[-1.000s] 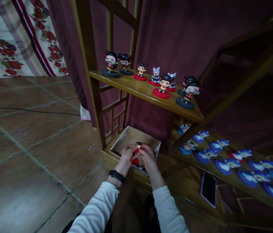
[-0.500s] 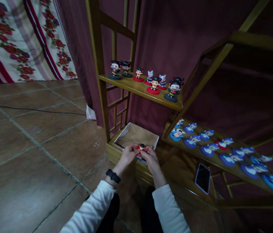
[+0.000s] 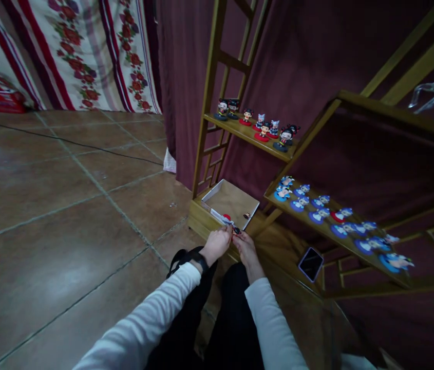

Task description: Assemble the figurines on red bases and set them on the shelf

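Head view: figurine in both hands, now by box's front rim.

No lettering (or number) can be read.

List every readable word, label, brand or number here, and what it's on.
None legible.
Box: any print on its near side is too small and blurred to read.
Phone: dark screen, no text readable.
Held figurine: too small to tell.
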Motion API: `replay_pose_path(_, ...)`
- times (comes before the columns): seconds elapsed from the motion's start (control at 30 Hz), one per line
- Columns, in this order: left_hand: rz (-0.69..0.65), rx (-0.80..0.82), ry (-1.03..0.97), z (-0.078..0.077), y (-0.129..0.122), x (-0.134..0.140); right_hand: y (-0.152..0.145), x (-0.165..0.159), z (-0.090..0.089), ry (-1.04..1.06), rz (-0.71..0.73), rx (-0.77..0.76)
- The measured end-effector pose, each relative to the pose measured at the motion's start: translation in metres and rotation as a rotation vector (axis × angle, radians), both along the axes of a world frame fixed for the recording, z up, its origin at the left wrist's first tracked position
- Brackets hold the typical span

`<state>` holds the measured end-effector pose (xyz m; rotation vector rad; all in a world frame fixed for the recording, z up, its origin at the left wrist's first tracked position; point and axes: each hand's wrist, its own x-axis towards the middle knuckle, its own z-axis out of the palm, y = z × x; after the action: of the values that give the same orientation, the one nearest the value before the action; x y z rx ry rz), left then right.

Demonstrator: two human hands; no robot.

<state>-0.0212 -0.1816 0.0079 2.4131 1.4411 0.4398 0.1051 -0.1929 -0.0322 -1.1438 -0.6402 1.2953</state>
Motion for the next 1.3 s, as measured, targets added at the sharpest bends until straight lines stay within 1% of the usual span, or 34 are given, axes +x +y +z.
replay_pose_path(0.1, -0.052, 0.055, 0.021, 0.000, -0.006, -0.001, -0.005, 0.002, -0.001, -0.012, -0.012, 0.006)
replay_pose_path(0.2, -0.076, 0.087, 0.028, -0.005, -0.005, -0.003, -0.004, 0.002, -0.006, -0.017, -0.036, -0.007)
replay_pose_path(0.33, -0.111, 0.106, 0.049, -0.009, 0.004, -0.004, 0.003, 0.000, -0.013, -0.009, -0.054, -0.028)
replay_pose_path(0.47, -0.151, 0.137, 0.090, -0.004, 0.015, -0.003, 0.012, 0.000, -0.017, 0.023, -0.067, -0.020)
replay_pose_path(0.6, -0.202, 0.155, 0.087, 0.000, 0.024, 0.001, 0.018, 0.002, -0.021, 0.031, -0.108, 0.013)
replay_pose_path(0.7, -0.199, 0.119, 0.054, -0.004, 0.029, 0.003, 0.020, 0.003, -0.021, 0.039, -0.136, 0.012)
replay_pose_path(0.77, -0.165, 0.055, 0.000, -0.011, 0.035, 0.005, 0.020, 0.004, -0.021, 0.055, -0.144, 0.016)
replay_pose_path(0.87, -0.058, -0.115, -0.163, -0.024, 0.047, 0.009, 0.020, 0.005, -0.018, 0.058, -0.141, 0.033)
replay_pose_path(0.9, -0.024, -0.181, -0.252, -0.028, 0.051, 0.011, 0.020, 0.006, -0.017, 0.049, -0.136, 0.036)
replay_pose_path(0.97, 0.018, -0.339, -0.492, -0.038, 0.060, 0.014, 0.020, 0.006, -0.015, 0.023, -0.115, 0.032)
replay_pose_path(1.07, 0.080, -0.681, -0.865, -0.050, 0.066, 0.017, 0.021, 0.005, -0.014, -0.004, -0.090, 0.022)
replay_pose_path(1.13, 0.136, -0.868, -1.032, -0.055, 0.067, 0.016, 0.023, 0.003, -0.014, -0.021, -0.088, 0.025)
replay_pose_path(1.2, 0.182, -0.957, -1.134, -0.056, 0.066, 0.014, 0.025, 0.002, -0.015, -0.034, -0.094, 0.026)
replay_pose_path(1.3, 0.229, -0.975, -1.194, -0.054, 0.067, 0.013, 0.029, 0.000, -0.018, -0.036, -0.112, 0.018)
